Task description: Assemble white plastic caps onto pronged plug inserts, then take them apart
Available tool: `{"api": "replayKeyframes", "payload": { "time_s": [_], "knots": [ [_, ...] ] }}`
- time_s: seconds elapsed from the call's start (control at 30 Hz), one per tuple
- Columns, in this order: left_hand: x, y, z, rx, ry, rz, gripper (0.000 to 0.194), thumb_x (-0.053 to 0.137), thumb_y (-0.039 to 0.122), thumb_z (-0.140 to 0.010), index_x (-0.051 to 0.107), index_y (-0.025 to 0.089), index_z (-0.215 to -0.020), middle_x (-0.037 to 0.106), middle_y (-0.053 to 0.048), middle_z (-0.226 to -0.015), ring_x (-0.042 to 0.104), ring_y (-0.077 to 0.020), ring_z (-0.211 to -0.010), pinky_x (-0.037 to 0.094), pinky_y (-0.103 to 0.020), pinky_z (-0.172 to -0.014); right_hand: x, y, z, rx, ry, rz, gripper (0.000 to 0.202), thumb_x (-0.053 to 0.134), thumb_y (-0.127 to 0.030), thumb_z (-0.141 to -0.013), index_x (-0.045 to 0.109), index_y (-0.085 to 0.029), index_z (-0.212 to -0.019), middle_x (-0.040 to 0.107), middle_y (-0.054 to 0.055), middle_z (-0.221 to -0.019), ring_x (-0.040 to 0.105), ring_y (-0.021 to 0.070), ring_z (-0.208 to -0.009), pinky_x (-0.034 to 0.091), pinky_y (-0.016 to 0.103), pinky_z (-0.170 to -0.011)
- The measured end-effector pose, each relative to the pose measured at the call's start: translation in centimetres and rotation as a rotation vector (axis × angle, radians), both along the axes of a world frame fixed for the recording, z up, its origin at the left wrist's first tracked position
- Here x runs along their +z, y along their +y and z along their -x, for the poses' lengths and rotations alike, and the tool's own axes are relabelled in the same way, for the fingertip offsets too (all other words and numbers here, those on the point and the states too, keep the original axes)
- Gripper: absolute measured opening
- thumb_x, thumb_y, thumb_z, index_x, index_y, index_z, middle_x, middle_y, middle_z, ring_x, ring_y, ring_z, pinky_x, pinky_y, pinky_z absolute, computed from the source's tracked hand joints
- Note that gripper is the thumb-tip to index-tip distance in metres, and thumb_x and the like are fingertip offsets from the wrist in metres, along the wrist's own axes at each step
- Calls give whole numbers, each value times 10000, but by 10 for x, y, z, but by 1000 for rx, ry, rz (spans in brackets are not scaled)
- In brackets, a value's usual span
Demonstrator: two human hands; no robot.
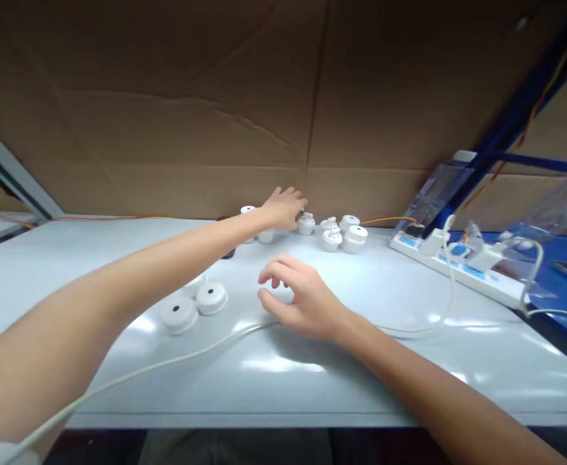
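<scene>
My left hand point(283, 208) reaches across to the back of the table, its fingers spread and bent downward beside a small white round part with a raised top point(306, 224). The thumb is hidden, and I make out nothing held. Nearer to me, my right hand point(305, 297) hovers over the table with curved fingers and the thumb apart, nothing between them. A white cable point(225, 339) runs across the table and passes behind the right hand. Two white round caps with dark centre holes, a left one point(179, 314) and a right one point(212, 297), lie left of it, near another partly hidden by my left forearm.
Several white round parts point(354, 239) stand at the back, right of my left hand. A white power strip point(458, 268) with plugs lies at the right. A dark object point(228, 254) is partly covered by my left forearm. Cardboard point(206, 129) walls off the back.
</scene>
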State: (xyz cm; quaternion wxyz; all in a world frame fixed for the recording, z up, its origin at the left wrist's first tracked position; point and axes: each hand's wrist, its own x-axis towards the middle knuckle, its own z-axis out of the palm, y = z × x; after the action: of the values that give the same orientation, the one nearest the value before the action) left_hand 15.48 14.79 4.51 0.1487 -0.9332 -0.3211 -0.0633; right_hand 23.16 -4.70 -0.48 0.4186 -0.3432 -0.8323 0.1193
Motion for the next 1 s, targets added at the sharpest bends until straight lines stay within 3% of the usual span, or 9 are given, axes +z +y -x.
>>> {"api": "replayKeyframes", "payload": {
  "time_s": [0.07,0.17,0.3,0.43,0.57,0.67,0.73,0.87,1.0],
  "knots": [
    [2,-3,-9,-60,26,52,580,647,300,-891,558,141,-1442,573,-187,-1471,464,-351,-1364,345,-502,-1135,-1,0,-1,15,-62,60,83,623,-145,-888,627,-201,-949,625,31,-927,603,170,-812,480,304,-749],
    [4,-9,-20,-82,80,128,509,650,267,-894,616,99,-1373,636,-206,-1396,540,-341,-1290,394,-460,-1094,-3,0,-4,42,-142,164,126,623,-127,-879,644,-193,-984,636,32,-949,617,165,-808,496,303,-764],
    [2,-25,-20,-123,66,213,439,654,258,-884,676,160,-1311,702,-140,-1308,647,-286,-1149,478,-341,-956,-4,-2,-5,75,-207,247,233,629,-157,-898,662,-179,-1127,656,70,-1062,647,183,-869,523,328,-821],
    [-7,-49,-3,-273,-46,304,412,662,237,-873,691,160,-1277,690,-131,-1278,652,-274,-1137,480,-306,-923,-3,-9,10,161,-287,303,541,622,-271,-965,502,-196,-1488,567,156,-1455,627,258,-1198,503,405,-1029],
    [-13,-68,10,-300,-96,338,374,673,247,-864,694,167,-1229,680,-132,-1235,667,-267,-1063,484,-319,-899,-2,-14,30,196,-439,261,634,534,-441,-1037,357,-235,-1609,369,201,-1658,406,369,-1488,394,563,-1146],
    [-14,-75,12,-276,-93,350,384,689,238,-841,686,171,-1220,703,-122,-1166,670,-274,-1033,484,-324,-866,-3,-12,33,155,-424,255,517,582,-434,-1011,508,-211,-1472,547,190,-1517,549,342,-1348,451,512,-1075],
    [-14,-77,16,-267,-127,384,389,702,243,-818,683,168,-1199,701,-116,-1147,661,-276,-1029,481,-327,-856,-4,-8,29,80,-364,266,382,673,-402,-946,609,-192,-1258,702,135,-1242,657,279,-1107,513,402,-920],
    [-19,-80,35,-256,-279,519,402,734,216,-740,684,159,-1134,699,-107,-1119,642,-275,-1034,486,-335,-873,-6,-3,18,-7,-294,194,222,746,-336,-820,597,-215,-930,692,12,-838,620,184,-727,458,293,-651],
    [-23,-85,67,-226,-364,656,384,742,248,-754,666,148,-1117,719,-89,-1116,666,-240,-1002,510,-319,-870,0,-7,12,169,-63,-134,285,722,-272,-820,592,-217,-1067,723,36,-910,674,197,-797,531,310,-720]
  ]
}}
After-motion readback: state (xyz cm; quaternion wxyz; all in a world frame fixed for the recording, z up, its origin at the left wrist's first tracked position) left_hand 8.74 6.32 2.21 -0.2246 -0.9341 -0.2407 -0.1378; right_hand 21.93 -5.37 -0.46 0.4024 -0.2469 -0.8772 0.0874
